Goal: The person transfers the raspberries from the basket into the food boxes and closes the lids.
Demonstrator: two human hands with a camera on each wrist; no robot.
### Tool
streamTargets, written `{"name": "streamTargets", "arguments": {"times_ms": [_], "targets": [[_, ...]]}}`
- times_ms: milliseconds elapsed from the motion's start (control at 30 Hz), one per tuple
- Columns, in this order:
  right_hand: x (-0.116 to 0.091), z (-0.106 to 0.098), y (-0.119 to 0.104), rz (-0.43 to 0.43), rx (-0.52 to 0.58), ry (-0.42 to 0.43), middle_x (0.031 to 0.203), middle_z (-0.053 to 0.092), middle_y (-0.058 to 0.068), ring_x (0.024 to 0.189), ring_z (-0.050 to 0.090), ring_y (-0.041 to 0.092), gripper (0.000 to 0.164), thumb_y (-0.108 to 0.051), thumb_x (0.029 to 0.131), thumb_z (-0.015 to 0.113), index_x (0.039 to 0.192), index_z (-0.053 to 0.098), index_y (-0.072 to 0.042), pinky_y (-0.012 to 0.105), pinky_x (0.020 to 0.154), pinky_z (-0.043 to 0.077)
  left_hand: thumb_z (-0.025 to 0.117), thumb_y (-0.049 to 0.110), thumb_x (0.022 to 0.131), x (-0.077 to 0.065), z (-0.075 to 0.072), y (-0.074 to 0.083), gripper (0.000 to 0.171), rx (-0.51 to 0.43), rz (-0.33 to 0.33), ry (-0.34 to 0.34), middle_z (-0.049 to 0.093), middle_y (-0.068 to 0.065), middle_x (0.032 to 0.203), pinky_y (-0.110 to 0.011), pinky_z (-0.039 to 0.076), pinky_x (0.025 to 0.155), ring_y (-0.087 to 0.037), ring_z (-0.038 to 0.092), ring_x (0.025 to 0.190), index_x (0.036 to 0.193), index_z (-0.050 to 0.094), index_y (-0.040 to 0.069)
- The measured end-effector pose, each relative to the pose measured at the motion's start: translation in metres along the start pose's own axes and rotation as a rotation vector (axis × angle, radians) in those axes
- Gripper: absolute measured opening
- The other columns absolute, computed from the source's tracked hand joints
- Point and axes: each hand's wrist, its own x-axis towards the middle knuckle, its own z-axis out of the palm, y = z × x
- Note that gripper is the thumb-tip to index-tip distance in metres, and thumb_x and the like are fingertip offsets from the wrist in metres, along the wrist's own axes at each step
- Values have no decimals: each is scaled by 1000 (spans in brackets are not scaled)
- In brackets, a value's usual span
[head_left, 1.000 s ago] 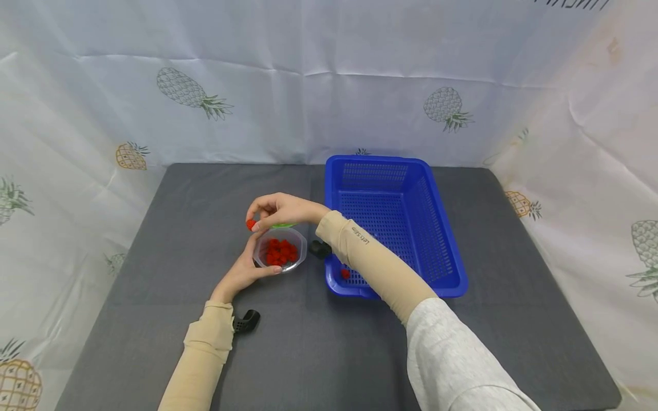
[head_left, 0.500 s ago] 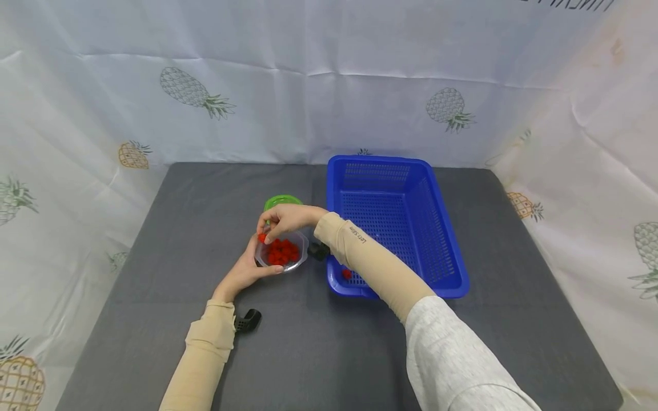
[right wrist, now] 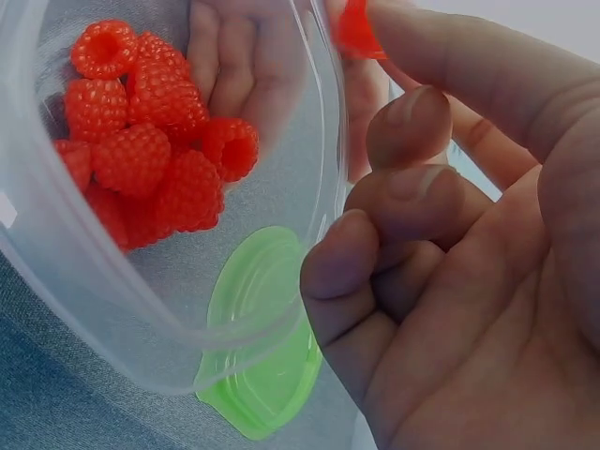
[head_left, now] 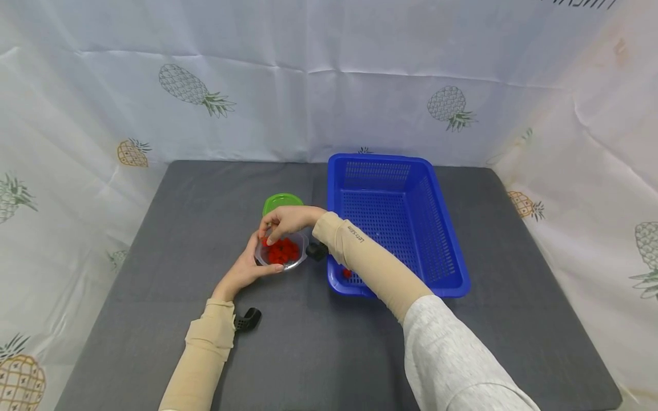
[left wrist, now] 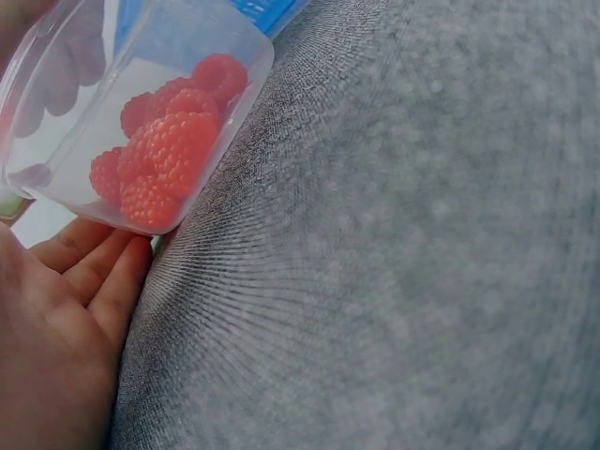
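My left hand (head_left: pixel 241 273) holds a clear plastic tub (left wrist: pixel 66 155) on the table, its thumb at the near side and its fingers at the far left. Inside the tub lies a heap of red raspberries (right wrist: pixel 141 169). Over the tub's left rim, my right hand (head_left: pixel 290 218) pinches a single raspberry (right wrist: pixel 358 30) between thumb and index finger. The right wrist view shows its other fingers curled beside the tub wall. Behind the tub, a green lid (head_left: pixel 280 201) lies on the table, partly hidden by the right hand.
To the right stands a blue perforated basket (head_left: pixel 459 274), and the right forearm crosses over its near left part. One raspberry (head_left: pixel 347 273) sits in its near left corner. Black wrist straps (head_left: pixel 249 320) show near the wrists. A pineapple-print cloth (head_left: pixel 308 103) hangs behind the dark table.
My right hand has come down and slightly right with its raspberry, from beyond the tub to over its rim. More of the green lid shows. The left hand keeps its place on the tub.
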Motion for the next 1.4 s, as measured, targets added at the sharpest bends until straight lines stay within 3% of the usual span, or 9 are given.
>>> {"name": "streamTargets", "arguments": {"times_ms": [133, 367, 567, 800, 1033, 1200, 1400], "targets": [[-1, 0, -1, 2, 13, -5, 69, 52, 4, 57, 39, 10, 21, -12, 87, 65, 107, 63, -9, 18, 53, 35, 75, 23, 78, 1, 0, -5, 96, 3, 17, 0, 21, -3, 152, -54, 19, 114, -25, 25, 139, 148, 9, 27], [-1, 3, -3, 16, 27, -19, 65, 48, -2, 57, 39, 7, 25, -12, 87, 65, 111, 62, -8, 18, 53, 35, 73, 17, 80, -9, 1, 22, 95, 14, -3, -23, 19, -12, 153, -55, 17, 115, -31, 23, 140, 148, 7, 14], [-2, 2, -6, 3, 20, -23, 66, 47, 2, 52, 36, 7, 25, -15, 87, 64, 112, 62, -10, 20, 52, 35, 73, 18, 80, -10, 1, 23, 98, 13, -18, -21, 12, -10, 155, -56, 14, 115, -30, 18, 142, 149, 3, 17], [-9, -1, -13, -55, 18, 1, 65, 50, 10, 49, 34, 8, 25, -17, 88, 63, 112, 61, -9, 21, 51, 35, 74, 18, 79, -10, 0, 22, 99, 11, 20, -18, 10, -7, 156, -57, 14, 114, -30, 16, 142, 150, 5, 23], [-23, -9, -19, -78, 16, 29, 64, 51, 0, 50, 36, 8, 29, -22, 89, 63, 115, 60, -11, 21, 51, 34, 74, 18, 79, -9, 0, 23, 91, 8, 41, -20, 18, -8, 153, -59, 17, 113, -31, 21, 140, 147, 15, 25], [-36, -16, -22, -106, 32, 27, 64, 51, -2, 52, 35, 8, 34, -21, 89, 63, 119, 57, -6, 20, 52, 32, 74, 16, 78, -6, -1, 17, 94, -2, 55, -28, 17, -11, 153, -60, 19, 111, -33, 24, 138, 148, 11, 21], [-55, -23, -20, -142, 48, 79, 66, 45, 4, 56, 36, 11, 33, -20, 88, 64, 118, 58, -8, 22, 56, 34, 75, 20, 78, 1, -3, -3, 93, 17, 34, -4, 19, -7, 152, -60, 19, 111, -30, 25, 138, 147, 12, 32]]}}
